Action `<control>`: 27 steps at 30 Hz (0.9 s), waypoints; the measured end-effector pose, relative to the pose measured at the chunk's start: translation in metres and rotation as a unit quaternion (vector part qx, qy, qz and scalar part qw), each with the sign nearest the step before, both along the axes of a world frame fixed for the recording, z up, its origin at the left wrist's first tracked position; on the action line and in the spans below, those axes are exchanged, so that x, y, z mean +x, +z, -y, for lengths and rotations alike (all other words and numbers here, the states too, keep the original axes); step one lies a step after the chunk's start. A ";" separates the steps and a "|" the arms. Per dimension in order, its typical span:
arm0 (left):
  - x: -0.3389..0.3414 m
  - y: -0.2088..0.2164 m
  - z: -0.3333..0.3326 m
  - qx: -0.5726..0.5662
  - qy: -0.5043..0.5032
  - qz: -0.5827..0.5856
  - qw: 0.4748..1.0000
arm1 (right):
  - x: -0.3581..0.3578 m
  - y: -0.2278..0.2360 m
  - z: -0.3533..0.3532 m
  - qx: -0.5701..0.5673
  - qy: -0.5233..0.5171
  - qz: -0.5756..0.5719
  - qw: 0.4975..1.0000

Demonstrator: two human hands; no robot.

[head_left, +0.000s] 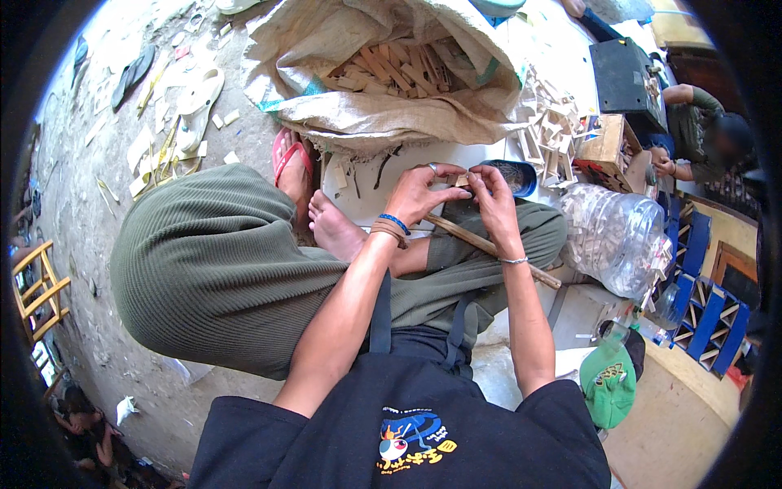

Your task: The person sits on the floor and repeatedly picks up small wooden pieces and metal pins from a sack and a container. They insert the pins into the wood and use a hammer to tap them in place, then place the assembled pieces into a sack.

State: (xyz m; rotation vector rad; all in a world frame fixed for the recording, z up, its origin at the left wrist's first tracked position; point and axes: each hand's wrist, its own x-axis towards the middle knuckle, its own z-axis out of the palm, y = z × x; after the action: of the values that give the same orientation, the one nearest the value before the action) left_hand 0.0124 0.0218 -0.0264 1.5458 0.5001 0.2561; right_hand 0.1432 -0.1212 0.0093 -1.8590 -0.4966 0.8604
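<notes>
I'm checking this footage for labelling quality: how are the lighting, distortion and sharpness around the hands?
Head view: even daylight, no harsh glare; the left hand and right hand are sharp, pinching a small wood piece; fisheye bends edges near the dark rim, where the sack curves; a person at right is blurred.

likely a small floor workshop: sack of wood pieces [399, 69], offcuts [163, 147] littering concrete.
</notes>
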 end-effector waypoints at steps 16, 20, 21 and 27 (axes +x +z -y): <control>0.006 0.004 0.009 -0.060 0.060 0.025 0.996 | 0.001 -0.002 0.001 -0.024 0.006 0.021 0.999; 0.009 -0.002 0.015 -0.101 0.083 0.047 0.990 | 0.000 0.002 0.000 -0.029 0.002 0.024 0.999; 0.009 -0.003 0.016 -0.116 0.086 0.051 0.988 | -0.001 0.003 0.000 -0.027 0.000 0.020 0.999; 0.012 -0.008 0.016 -0.106 0.081 0.022 0.991 | 0.000 0.011 0.001 -0.103 -0.009 0.083 0.991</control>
State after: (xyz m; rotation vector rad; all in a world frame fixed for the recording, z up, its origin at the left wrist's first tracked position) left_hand 0.0242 0.0058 -0.0342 1.2918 0.5999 0.3504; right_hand 0.1430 -0.1224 0.0200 -2.1342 -0.5078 0.7719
